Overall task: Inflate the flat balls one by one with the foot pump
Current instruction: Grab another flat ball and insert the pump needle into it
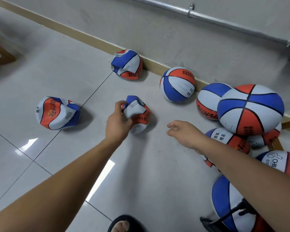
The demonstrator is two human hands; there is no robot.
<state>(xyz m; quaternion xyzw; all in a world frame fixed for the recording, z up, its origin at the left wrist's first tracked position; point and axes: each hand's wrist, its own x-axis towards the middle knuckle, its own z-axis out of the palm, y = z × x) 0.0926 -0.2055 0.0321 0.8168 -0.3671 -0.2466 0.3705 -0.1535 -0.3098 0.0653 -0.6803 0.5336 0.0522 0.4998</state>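
One flat ball (138, 115) in the left hand (118, 123), right hand (182, 133) near.

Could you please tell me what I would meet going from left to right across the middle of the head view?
A flat ball → left hand → crumpled ball it grips → right hand → large round ball.

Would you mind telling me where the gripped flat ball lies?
Head view, mid-floor: the left hand grips the flat ball, right of another crumpled ball.
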